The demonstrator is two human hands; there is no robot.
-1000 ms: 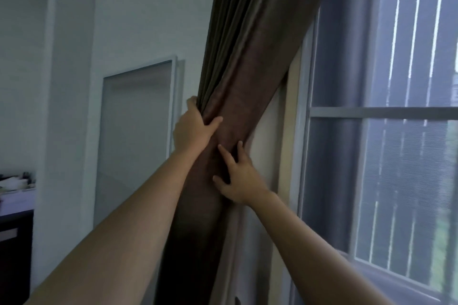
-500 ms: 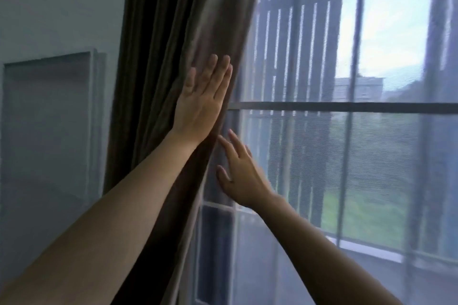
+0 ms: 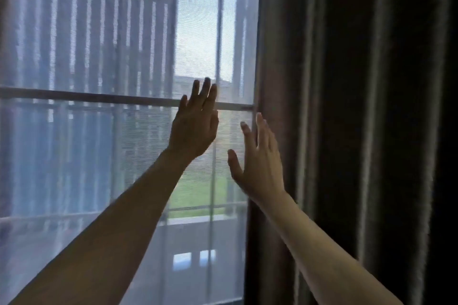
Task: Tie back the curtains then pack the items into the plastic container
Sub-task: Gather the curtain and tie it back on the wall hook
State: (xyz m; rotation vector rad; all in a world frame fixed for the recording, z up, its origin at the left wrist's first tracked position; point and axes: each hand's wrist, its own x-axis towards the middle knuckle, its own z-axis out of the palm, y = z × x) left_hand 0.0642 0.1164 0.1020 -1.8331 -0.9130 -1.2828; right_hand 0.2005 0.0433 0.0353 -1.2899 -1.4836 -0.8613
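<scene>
Hands are both raised before the window, backs toward the head camera, spread flat and holding nothing. The left hand [image 3: 195,124] sits just off centre toward 9 o'clock. Its fingers are straight and close together, pointing to 12 o'clock, and their tips cross the horizontal window bar [image 3: 86,96]. The right hand [image 3: 259,166] is lower, at about 4 o'clock from the left one, near it but apart. Its fingers are straight too, with the thumb held out toward 9 o'clock. Its fingertips overlap the inner edge of the dark curtain [image 3: 347,106]; I cannot tell whether they touch the cloth. Both forearms run up from the 6 o'clock edge, and the right one passes in front of that curtain.

The dark curtain hangs loose in straight vertical folds, untied, and fills the whole 3 o'clock side from top to bottom. A sheer curtain [image 3: 74,156] covers the glass behind the hands, from the 9 o'clock edge across to the dark curtain's edge. Through it show a slatted screen [image 3: 86,22] at 10 to 11 o'clock, pale sky at 12 o'clock, and grass [image 3: 195,190] between the two forearms.
</scene>
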